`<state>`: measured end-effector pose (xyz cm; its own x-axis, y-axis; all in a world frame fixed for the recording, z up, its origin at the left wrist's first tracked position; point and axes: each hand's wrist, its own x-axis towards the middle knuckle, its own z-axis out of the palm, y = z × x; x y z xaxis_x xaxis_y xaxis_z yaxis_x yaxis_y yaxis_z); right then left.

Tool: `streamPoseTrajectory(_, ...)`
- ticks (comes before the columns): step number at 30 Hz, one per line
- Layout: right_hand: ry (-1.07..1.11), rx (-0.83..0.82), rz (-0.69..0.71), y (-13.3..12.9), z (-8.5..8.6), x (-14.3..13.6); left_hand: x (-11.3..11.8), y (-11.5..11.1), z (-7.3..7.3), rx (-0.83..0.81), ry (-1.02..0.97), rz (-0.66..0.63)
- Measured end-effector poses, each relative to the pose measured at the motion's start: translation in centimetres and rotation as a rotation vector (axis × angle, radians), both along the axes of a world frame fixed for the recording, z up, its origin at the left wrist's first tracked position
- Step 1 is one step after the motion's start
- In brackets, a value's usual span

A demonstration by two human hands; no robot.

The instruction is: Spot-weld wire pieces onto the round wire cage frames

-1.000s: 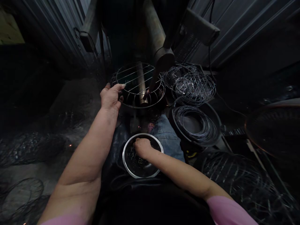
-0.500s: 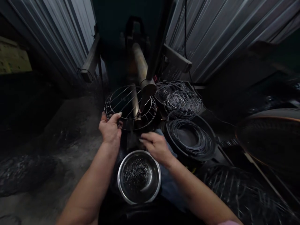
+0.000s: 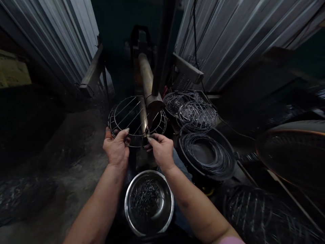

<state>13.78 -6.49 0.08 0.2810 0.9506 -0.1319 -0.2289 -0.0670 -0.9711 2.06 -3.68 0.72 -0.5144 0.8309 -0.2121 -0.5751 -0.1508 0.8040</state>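
A round wire rack (image 3: 126, 115) with parallel bars lies between the metal arms of a machine (image 3: 147, 76). My left hand (image 3: 116, 145) grips its near left rim, thumb on top and fingers below. At the near rim, by the tip of the lower metal rod (image 3: 143, 117), my right hand (image 3: 160, 147) is pinched closed; what sits between its fingertips is too small to make out. Below the hands, a shiny steel bowl (image 3: 165, 217) holds many short wire pieces (image 3: 147, 195).
Right of the rack are a pile of round wire pieces (image 3: 196, 113) and a black pan (image 3: 230, 149) with coiled wire (image 3: 205, 150). Wire racks (image 3: 261, 210) lie at lower right. A wooden bar (image 3: 189, 67) juts out beside the machine.
My right hand has moved up and left from above the bowl to the rack's near rim. My left hand keeps its hold. The whole view has shifted slightly.
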Motion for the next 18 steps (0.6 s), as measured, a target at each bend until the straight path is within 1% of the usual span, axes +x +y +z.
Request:
streamPoseTrajectory(2, 0.139, -0.047, 0.007, 0.2, 0.2, -0.1, -0.1, 0.1, -0.1, 0.009, 0.020, -0.005)
streamPoseTrajectory(4, 0.186, -0.048, -0.004, 0.3, 0.0, -0.1, -0.1, 0.2, -0.2, 0.020, 0.032, -0.013)
streamPoseTrajectory(8, 0.045, 0.046, -0.073, -0.1, -1.1, -0.2, -0.2, 0.3, -0.3, 0.028, 0.029, -0.013)
streamPoseTrajectory(10, -0.015, 0.074, -0.094, -0.2, -1.4, -0.2, -0.3, 0.4, -0.4, 0.032, 0.028, -0.004)
streamPoseTrajectory(13, 0.006, 0.063, -0.100, -0.1, -0.9, -0.4, -0.4, 0.6, -0.3, 0.029, 0.023, 0.000)
streamPoseTrajectory(16, 0.144, 0.011, -0.070, 0.5, -0.1, -0.6, -0.3, 0.7, 0.0, 0.021, 0.009, 0.017)
streamPoseTrajectory(18, 0.237, -0.021, -0.044, 0.8, 0.1, -0.8, -0.3, 0.7, 0.2, 0.035, 0.011, 0.035)
